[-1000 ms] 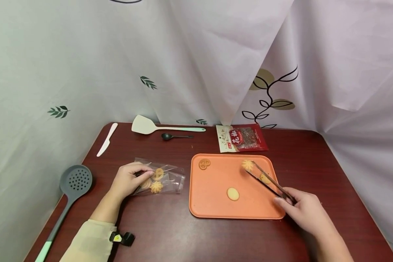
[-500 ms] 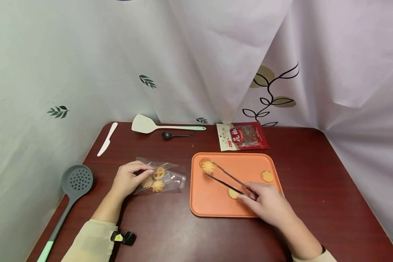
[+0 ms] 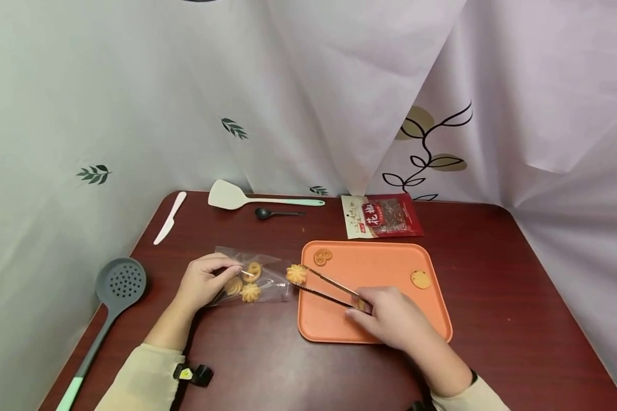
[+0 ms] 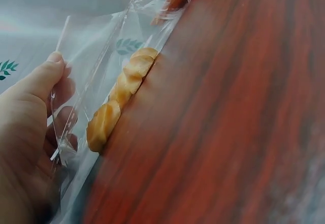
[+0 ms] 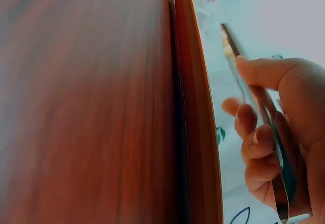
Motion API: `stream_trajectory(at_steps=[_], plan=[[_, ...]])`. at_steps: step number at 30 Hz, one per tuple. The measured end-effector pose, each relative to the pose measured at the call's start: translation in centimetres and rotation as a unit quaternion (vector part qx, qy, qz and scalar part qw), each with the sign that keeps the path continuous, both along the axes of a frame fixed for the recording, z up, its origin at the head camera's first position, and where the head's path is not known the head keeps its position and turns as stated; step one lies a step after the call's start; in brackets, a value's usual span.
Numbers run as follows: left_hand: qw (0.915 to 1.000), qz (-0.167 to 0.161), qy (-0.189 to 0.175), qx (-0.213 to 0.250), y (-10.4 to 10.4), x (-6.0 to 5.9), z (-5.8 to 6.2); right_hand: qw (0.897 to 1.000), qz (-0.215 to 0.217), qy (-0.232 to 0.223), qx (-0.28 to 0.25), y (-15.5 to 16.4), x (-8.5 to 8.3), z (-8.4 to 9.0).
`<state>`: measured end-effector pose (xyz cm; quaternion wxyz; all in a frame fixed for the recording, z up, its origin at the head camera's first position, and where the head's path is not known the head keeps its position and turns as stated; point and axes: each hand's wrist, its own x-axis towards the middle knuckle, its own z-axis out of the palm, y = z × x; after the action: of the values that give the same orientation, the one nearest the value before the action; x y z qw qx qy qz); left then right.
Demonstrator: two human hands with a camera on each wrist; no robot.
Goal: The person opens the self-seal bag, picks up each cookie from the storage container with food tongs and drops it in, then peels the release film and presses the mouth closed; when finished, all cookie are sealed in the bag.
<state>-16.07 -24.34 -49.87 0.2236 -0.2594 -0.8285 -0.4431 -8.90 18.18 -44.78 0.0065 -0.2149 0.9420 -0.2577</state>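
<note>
My left hand (image 3: 205,281) pinches the edge of a clear plastic bag (image 4: 109,46) that lies on the table with several cookies (image 4: 137,69) inside. In the head view a flower-shaped cookie (image 3: 251,292) shows through the film. Over the orange tray (image 3: 329,319), my right hand (image 3: 391,317) grips metal tongs (image 5: 264,107). Their tips hold another flower-shaped cookie (image 3: 296,274) at the tray's left edge, by the bag's mouth. A heart-shaped cookie (image 3: 322,257) and a round one (image 3: 420,279) rest on the tray. One more cookie is mostly hidden under the tongs and right hand.
Behind the tray lies a red spice packet (image 3: 382,216). At the back are a white spatula (image 3: 228,195) and a small black spoon (image 3: 263,213). A white plastic knife (image 3: 170,218) and a grey slotted skimmer (image 3: 120,282) lie on the left.
My right hand has moved left across the tray, carrying the flower-shaped cookie in the tongs from the right side to the bag's mouth. The left hand has stayed about where it was.
</note>
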Motion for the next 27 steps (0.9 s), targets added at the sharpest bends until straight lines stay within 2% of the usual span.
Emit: stream_trajectory(at_steps=[6, 17, 24, 27], plan=[[0.9999, -0.01, -0.007, 0.005, 0.1, 0.0, 0.0, 1.0, 0.004, -0.015, 0.027, -1.2, -0.5, 0.1], [0.9992, -0.018, -0.02, 0.03, 0.1, -0.1, 0.0, 0.996, 0.027, -0.004, 0.082, -3.8, -1.9, 1.0], [0.9987, -0.031, -0.02, 0.035, 0.1, 0.1, -0.1, 0.995, 0.039, 0.01, 0.094, -5.3, -2.5, 1.3], [0.9986, -0.033, -0.024, 0.033, 0.1, -0.1, 0.0, 0.995, 0.041, -0.002, 0.09, -5.2, -3.0, 1.7]])
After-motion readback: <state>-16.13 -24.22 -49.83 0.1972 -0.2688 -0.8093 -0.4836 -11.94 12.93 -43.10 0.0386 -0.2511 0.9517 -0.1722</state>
